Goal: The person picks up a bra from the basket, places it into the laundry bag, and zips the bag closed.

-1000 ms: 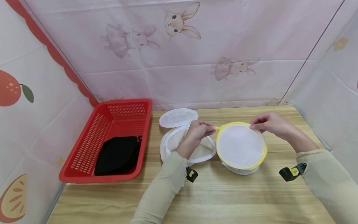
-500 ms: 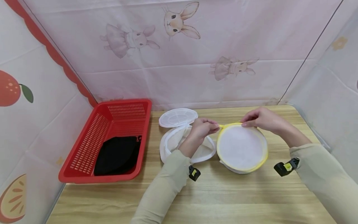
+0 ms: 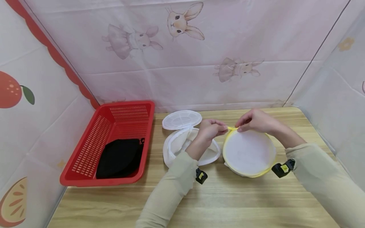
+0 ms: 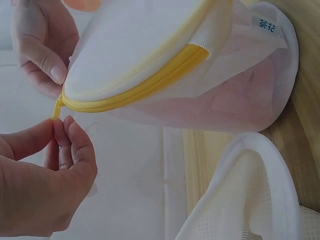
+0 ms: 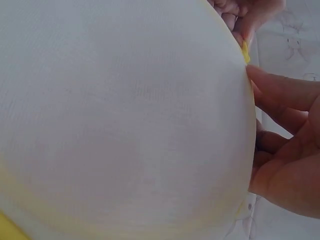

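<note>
A round white mesh laundry bag point(image 3: 248, 153) with yellow zipper trim stands on the table, its flat top facing up. My left hand point(image 3: 209, 129) pinches the yellow zipper pull point(image 4: 57, 106) between thumb and fingers at the bag's far left edge. Right beside it, my right hand point(image 3: 255, 122) grips the top rim, thumb on the white mesh and fingers behind. In the left wrist view, the yellow zipper point(image 4: 145, 90) curves round the rim from the pull, and a small label point(image 4: 267, 25) shows on the lower side.
Left of the bag sits a second white mesh bag point(image 3: 211, 156), its round lid point(image 3: 181, 119) flipped back; my left forearm partly covers it. A red plastic basket point(image 3: 104, 181) stands farther left, with a folded black cloth item point(image 3: 119, 160) inside. A printed curtain point(image 3: 182, 85) closes off the back.
My right hand has slid leftward along the rim until close to the left hand. My left hand, still pinching the zipper pull, has moved slightly right, and the bag has shifted a little right.
</note>
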The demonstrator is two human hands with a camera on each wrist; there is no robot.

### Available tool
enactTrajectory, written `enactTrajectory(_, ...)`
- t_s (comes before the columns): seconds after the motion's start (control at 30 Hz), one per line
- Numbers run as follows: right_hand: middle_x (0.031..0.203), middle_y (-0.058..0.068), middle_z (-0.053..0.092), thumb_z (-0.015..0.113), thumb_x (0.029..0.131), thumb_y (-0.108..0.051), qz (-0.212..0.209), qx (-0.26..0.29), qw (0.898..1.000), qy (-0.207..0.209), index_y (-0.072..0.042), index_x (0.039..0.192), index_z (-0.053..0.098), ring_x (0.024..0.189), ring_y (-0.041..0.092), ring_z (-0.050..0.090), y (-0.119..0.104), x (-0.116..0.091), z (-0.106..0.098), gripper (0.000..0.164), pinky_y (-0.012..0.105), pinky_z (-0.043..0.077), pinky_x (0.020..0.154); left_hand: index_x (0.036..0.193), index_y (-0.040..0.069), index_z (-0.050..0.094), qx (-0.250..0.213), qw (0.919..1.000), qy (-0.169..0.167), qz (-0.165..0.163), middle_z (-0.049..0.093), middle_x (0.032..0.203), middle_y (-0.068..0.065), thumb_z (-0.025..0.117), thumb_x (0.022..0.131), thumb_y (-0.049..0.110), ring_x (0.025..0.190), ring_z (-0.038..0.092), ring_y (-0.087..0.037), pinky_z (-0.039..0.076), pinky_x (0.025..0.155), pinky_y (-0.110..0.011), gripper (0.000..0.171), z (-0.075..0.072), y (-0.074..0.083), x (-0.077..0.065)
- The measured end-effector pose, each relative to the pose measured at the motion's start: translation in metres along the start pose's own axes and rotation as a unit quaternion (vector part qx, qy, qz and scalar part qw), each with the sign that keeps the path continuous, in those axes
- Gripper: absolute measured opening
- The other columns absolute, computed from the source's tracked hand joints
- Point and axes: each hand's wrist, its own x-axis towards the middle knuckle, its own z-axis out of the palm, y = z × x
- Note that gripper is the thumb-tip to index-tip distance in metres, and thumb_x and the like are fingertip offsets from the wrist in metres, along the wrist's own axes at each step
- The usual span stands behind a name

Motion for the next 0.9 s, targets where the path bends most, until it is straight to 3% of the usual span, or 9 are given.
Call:
enactTrajectory(0.47, 0.075, 0.005, 0.065, 0.070, 0.076, -0.001, -0.007, -0.009, 1.000, 0.014, 0.003, 0.080, 0.069, 0.068, 0.015, 0.054, 0.0001, 0.0010, 0.0040, 0.006, 0.026, 0.045, 0.060, 0.086, -0.014, 0.062, 0.006, 1.0000, 0.003, 0.005, 0.060, 0.068, -0.008, 0.060, 0.077, -0.014, 0.058, 0.059, -0.012, 0.054, 0.069, -0.028, 0.009, 0.0040, 0.0002, -0.0026)
enactTrajectory(0.9, 0.076, 0.008, 0.066, 0.068, 0.076, -0.001, 0.010, 0.009, 0.999, 0.052, 0.003, 0.078, 0.069, 0.068, 0.016, 0.054, 0.0004, -0.0032, 0.0052, 0.004, 0.026, 0.046, 0.058, 0.092, -0.017, 0.060, -0.028, 0.9993, -0.006, -0.022, 0.058, 0.066, -0.007, 0.057, 0.079, -0.014, 0.057, 0.058, -0.012, 0.053, 0.077, -0.034, 0.014, 0.0050, -0.0051, -0.0008)
